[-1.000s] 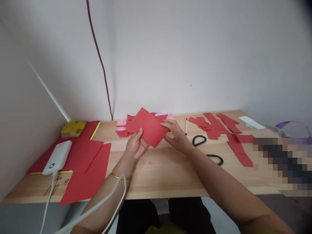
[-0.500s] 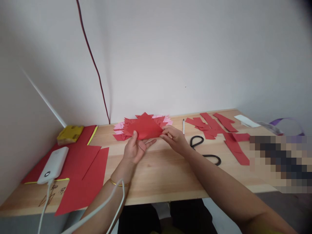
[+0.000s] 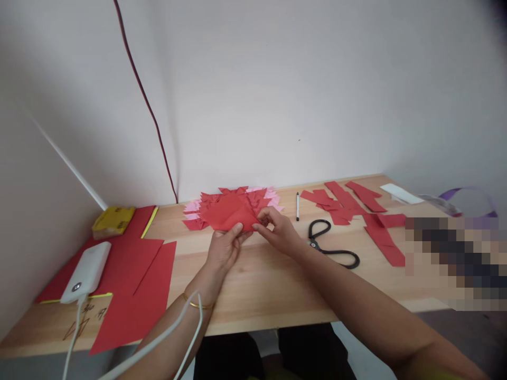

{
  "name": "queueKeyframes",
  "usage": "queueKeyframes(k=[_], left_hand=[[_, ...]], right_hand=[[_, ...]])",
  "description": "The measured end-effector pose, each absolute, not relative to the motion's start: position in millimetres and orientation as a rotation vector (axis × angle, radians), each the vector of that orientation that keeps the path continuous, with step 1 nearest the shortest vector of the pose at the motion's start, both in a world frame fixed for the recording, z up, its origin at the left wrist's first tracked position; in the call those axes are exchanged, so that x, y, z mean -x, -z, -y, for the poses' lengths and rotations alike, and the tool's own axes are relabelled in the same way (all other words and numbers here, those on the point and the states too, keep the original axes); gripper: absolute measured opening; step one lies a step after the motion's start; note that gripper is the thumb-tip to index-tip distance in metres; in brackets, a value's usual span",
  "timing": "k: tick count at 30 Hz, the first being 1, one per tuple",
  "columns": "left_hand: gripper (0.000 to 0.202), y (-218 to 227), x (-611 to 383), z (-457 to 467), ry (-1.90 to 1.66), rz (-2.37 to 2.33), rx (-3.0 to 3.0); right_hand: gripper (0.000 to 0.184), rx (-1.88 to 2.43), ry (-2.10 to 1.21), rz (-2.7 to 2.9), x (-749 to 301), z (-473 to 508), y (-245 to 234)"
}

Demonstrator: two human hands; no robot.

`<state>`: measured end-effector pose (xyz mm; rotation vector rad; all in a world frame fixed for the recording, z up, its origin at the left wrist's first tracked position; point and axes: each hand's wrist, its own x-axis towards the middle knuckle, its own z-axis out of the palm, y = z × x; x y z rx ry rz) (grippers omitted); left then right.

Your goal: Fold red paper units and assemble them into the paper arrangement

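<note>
Left hand (image 3: 225,247): thumb pressed on the upper face of the sheet near its near edge, fingers curled underneath; closed on the paper.

Right hand (image 3: 276,228): thumb and forefinger together at the right-hand corner of the sheet, pinching it; the other fingers bent, partly hidden.

Sheet (image 3: 225,212), red: one, between the two sets of fingers, raised in front of the pile; a flap turned over on the side nearest the right fingers, its exact fold hard to make out.

Pile (image 3: 266,199), red and pink, pointed pieces: directly beyond the fingers, against the wall (image 3: 277,95), partly covered by the sheet.

Pen (image 3: 297,207), white with dark tip: beyond and to the right of the right fingers, lying on the table (image 3: 257,287).

Scissors (image 3: 314,245), black handles: right of the right fingers, beside the wrist; blades hidden by the arm.

Scraps (image 3: 343,199), red: farther right of the right fingers, several overlapping.

White strip (image 3: 402,193): beyond the scraps, well apart from the right fingers.

Red paper (image 3: 138,258), with yellow edging: well left of the left fingers, several sheets overlapping.

Packet (image 3: 114,221), yellow: on that paper's far part, left of the left fingers.

Power bank (image 3: 86,272), white: farther left, on the same paper, cable (image 3: 74,330) attached.

Bracelet (image 3: 194,304), gold-coloured: behind the left fingers, around the forearm.
</note>
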<state>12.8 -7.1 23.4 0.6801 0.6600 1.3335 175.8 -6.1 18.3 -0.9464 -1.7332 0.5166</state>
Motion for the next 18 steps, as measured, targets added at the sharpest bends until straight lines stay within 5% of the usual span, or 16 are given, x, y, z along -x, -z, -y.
queueKeyframes(k=[18], left_hand=[[0.027,-20.6,-11.4,3.2,-1.398,-0.687,-0.664]], right_hand=[[0.019,0.999,-0.817,1.745,-173.1,6.9,-20.1]])
